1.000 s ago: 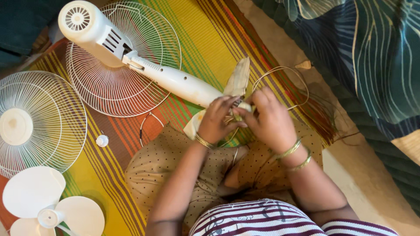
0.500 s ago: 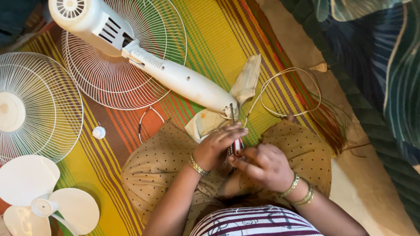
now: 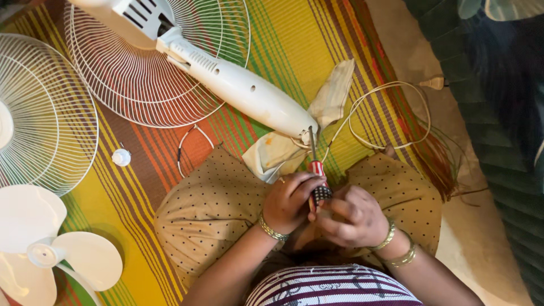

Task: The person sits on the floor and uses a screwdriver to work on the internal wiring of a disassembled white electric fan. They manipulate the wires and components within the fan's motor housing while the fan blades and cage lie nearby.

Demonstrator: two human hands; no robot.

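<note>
My left hand point(image 3: 292, 201) and my right hand point(image 3: 351, 215) are both closed around the handle of a screwdriver point(image 3: 315, 173) with a red, white and black grip. Its metal shaft points up at the lower end of a white fan body point(image 3: 243, 93), which lies diagonally across a striped mat point(image 3: 283, 39). The tip sits at the fan's base end, beside a pale stained cloth point(image 3: 334, 99). Both hands rest over my lap, which is covered in tan dotted fabric point(image 3: 215, 209).
Two white wire fan guards point(image 3: 48, 113) point(image 3: 130, 85) lie on the mat at left. White fan blades point(image 3: 51, 249) sit at the lower left, a small white cap point(image 3: 121, 157) nearby. A cream power cord point(image 3: 391, 113) loops to the right, its plug point(image 3: 435, 83) on bare floor.
Both hands have drawn back from the fan's base toward my lap. The screwdriver has come into view in them, its shaft now pointed at the fan's end.
</note>
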